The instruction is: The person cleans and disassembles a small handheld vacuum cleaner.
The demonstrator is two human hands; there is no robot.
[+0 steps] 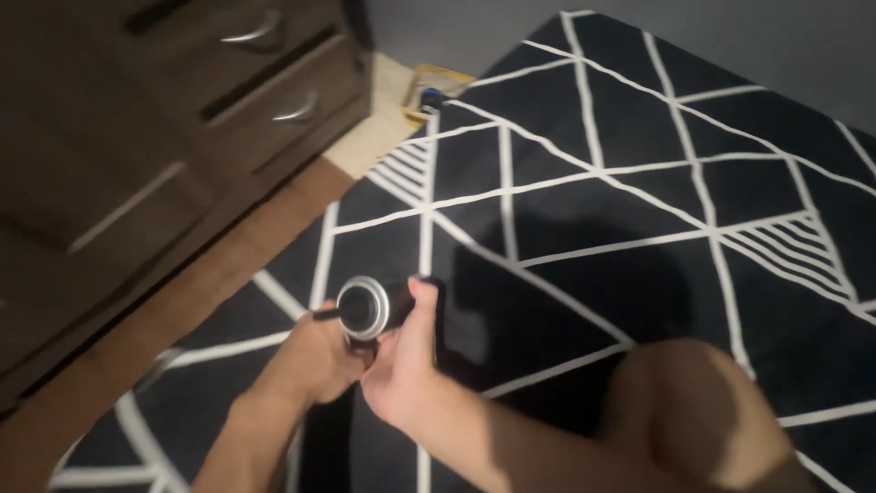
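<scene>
Both hands meet low over the black rug with white lines [639,228], and between them sits a short black cylinder with a shiny silver end ring [365,309]. The left hand [319,361] is curled shut around its lower part, while the right hand [401,374] cups the side, thumb pressed on the barrel. It looks rigid, smooth and likely slippery on the ring, so the dark barrel seems the safer place to grip.

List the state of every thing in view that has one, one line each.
Black cylinder with silver end cap: held off the rug, cap end toward the camera.
Left hand: gripping the cylinder.
Right hand: gripping the cylinder, thumb up.
Dresser drawers: shut.
Patterned rug: lying flat.
</scene>
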